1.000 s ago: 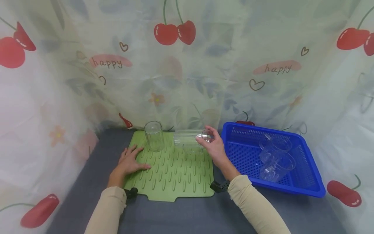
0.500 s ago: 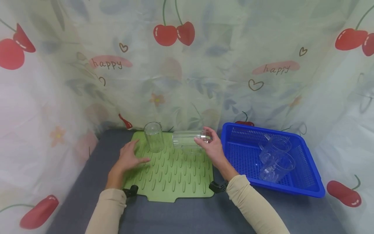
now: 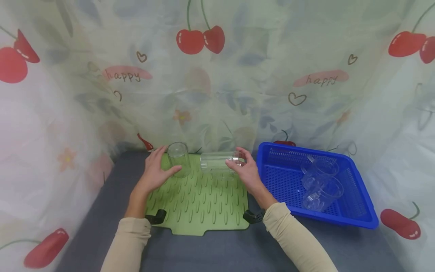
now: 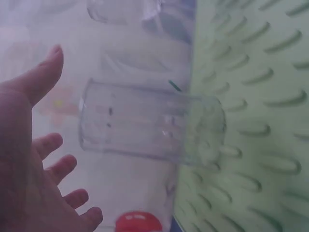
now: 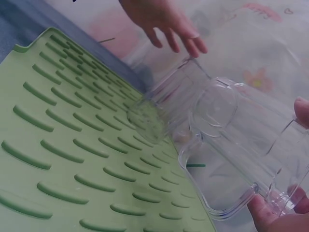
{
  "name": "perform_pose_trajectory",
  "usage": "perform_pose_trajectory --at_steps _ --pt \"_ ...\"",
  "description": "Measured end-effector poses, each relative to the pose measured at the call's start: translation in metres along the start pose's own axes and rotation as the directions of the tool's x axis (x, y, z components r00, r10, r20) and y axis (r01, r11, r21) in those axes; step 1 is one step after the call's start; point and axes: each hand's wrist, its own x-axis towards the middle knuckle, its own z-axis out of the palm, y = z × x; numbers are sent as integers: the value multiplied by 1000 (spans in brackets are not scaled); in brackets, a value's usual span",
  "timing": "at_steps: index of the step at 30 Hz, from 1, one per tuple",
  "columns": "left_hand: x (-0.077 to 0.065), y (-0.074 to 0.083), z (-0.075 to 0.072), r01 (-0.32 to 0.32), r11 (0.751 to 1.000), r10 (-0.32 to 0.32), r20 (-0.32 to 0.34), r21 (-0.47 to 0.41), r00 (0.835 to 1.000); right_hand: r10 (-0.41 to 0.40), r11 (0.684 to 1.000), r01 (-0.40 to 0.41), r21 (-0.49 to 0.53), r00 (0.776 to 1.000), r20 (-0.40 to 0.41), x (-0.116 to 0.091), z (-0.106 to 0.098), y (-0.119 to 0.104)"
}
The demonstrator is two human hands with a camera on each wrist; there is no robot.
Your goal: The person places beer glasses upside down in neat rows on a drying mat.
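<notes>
A clear glass (image 3: 179,160) stands upright on the green ridged mat (image 3: 200,200), toward its back left. Beside that glass is my left hand (image 3: 157,172), fingers and thumb spread on either side. The left wrist view shows these fingers (image 4: 63,169) relaxed, with a gap between them and the glass (image 4: 149,123). My right hand (image 3: 250,173) holds a clear glass mug (image 3: 217,161) sideways over the back of the mat, gripping its right end between thumb and fingers. In the right wrist view the mug's handle (image 5: 207,203) points down toward the mat.
To the right, a blue plastic basket (image 3: 272,181) with perforated walls holds two clear mugs (image 3: 321,194) lying tilted. A dark grey cloth (image 3: 217,251) covers the table. Behind and at both sides hangs a curtain (image 3: 217,83) printed with cherries.
My left hand has lifted off the mat's left edge and moved up and right, to beside the standing glass. My right hand and its mug have hardly moved.
</notes>
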Motion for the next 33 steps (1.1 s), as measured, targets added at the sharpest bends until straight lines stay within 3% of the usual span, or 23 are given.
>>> perform_pose_trajectory --at_steps 5,12,16,22,26,29,33 --pt "-1 19 1 -25 999 25 -10 -47 1000 7 1000 -7 5 1000 2 0 0 1" --pt "-2 47 11 -149 984 142 -76 -99 987 5 1000 -5 11 1000 12 -2 0 -1" --pt "-3 63 21 -183 975 176 -65 -128 982 -13 1000 12 23 1000 23 -2 -1 -1" --pt "-3 75 38 -170 967 173 3 -190 985 -19 999 17 35 999 39 -2 -1 -1" --pt "-1 75 50 -150 942 170 39 -301 985 -27 998 24 57 998 54 -3 -1 0" --pt "0 75 55 -130 909 168 62 -396 984 -45 996 40 77 997 63 -4 -1 -1" --pt "-1 75 58 -69 900 122 97 -429 988 -60 994 53 91 996 67 -5 -2 -2"
